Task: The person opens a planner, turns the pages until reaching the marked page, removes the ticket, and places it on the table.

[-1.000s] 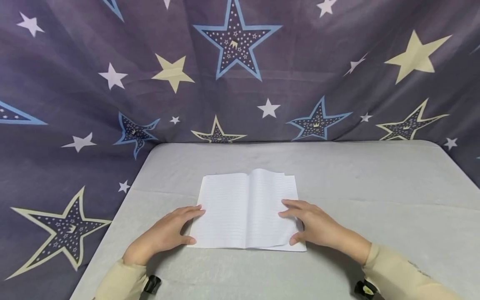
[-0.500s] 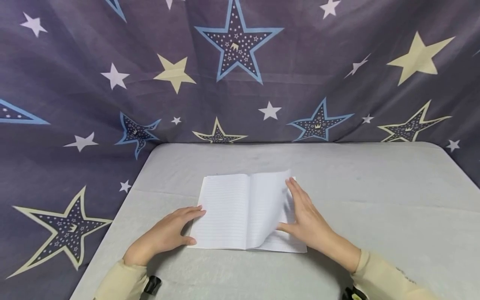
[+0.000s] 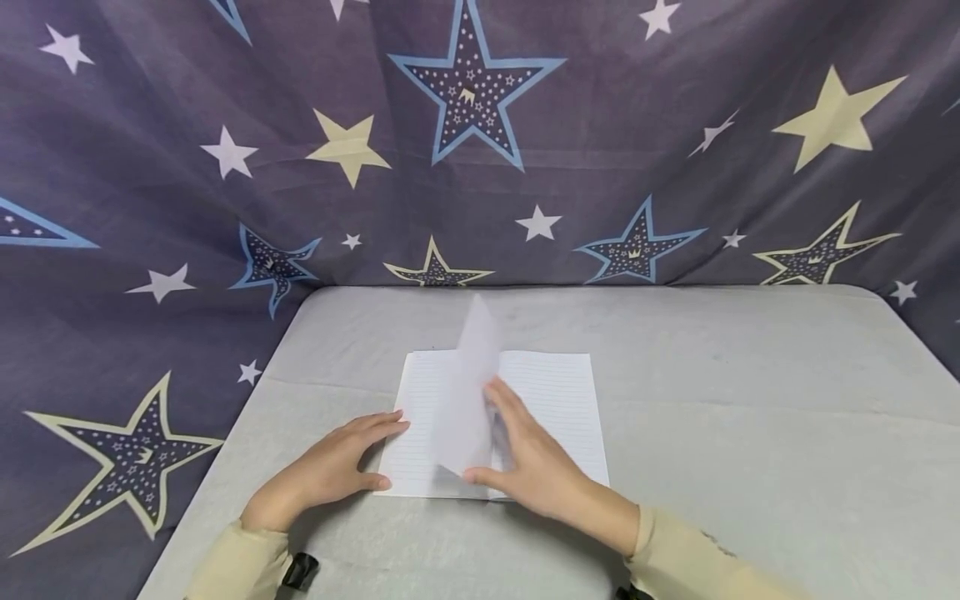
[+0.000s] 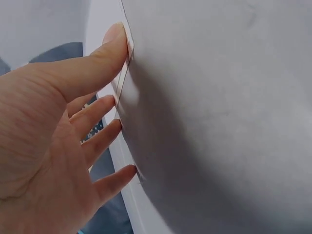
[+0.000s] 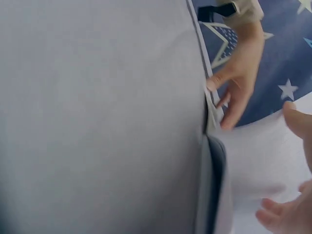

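Note:
An open lined notebook point(image 3: 558, 400) lies on the table with white pages on both sides. One page point(image 3: 474, 358) stands up from the middle, leaning left and blurred by motion. Against its right side are the spread thumb and fingertips of my right hand point(image 3: 536, 467), which push it over. My left hand point(image 3: 322, 467) rests at the notebook's left edge, thumb and fingertips on the border. In the left wrist view the left thumb point(image 4: 92, 66) touches the paper edge, fingers apart. Part of the right hand point(image 5: 292, 214) shows beside the raised page in the right wrist view.
The notebook lies on a pale grey covered table point(image 3: 720, 400). Behind and to the left hangs a dark cloth point(image 3: 585, 108) with printed stars, meeting the table's far edge. Both forearms have beige sleeves point(image 3: 243, 567) and dark wrist straps.
My right hand has moved left from the notebook's right edge to its middle, lifting a page and swinging it leftward. The left hand has stayed in place.

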A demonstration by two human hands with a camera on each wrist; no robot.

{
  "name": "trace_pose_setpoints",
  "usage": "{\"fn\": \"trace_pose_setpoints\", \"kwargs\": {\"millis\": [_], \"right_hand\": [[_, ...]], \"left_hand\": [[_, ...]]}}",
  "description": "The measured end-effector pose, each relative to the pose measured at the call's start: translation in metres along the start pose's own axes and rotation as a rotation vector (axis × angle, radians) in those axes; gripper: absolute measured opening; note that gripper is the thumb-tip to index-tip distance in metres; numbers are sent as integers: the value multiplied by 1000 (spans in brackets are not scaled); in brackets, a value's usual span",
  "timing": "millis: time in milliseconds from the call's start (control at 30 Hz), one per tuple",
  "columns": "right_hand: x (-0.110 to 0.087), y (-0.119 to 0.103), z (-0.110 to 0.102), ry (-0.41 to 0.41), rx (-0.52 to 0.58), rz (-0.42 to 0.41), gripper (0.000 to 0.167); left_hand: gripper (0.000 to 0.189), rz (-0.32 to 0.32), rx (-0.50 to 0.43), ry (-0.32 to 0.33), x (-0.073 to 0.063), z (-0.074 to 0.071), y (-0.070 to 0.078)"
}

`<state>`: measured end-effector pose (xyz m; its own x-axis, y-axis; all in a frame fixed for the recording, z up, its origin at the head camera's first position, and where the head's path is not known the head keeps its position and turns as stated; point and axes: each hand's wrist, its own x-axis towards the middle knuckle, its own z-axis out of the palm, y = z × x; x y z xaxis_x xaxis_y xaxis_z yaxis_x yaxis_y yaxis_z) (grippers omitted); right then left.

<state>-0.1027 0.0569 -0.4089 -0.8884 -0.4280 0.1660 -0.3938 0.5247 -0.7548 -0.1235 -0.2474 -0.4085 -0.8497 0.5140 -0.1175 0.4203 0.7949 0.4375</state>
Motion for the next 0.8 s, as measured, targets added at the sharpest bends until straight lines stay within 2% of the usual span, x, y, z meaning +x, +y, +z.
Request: {"fn": "trace_pose_setpoints", "kwargs": {"millis": [167, 300, 400, 500, 633, 700, 800], "right_hand": [[-4, -2, 13, -155, -104, -11, 96], [-8, -2, 14, -218, -208, -39, 84], [-11, -2, 13, -257, -275, -81, 74], [-12, -1, 12, -298, -335, -117, 66], [-14, 1, 9, -357, -394, -147, 62], [-16, 3, 6, -390, -402, -164, 61], [-19, 4, -1, -429, -388, -188, 60]], "left_hand": [[73, -16, -33, 9, -5, -4, -9], [70, -52, -19, 30, -8, -10, -17], [62, -77, -16, 48, -10, -13, -22], [53, -90, -23, 92, -9, -15, -21], [52, -56, -24, 149, -4, -11, -13], [58, -24, -36, 129, -1, -8, -8], [67, -4, -58, 44, 3, -3, 0]]}}
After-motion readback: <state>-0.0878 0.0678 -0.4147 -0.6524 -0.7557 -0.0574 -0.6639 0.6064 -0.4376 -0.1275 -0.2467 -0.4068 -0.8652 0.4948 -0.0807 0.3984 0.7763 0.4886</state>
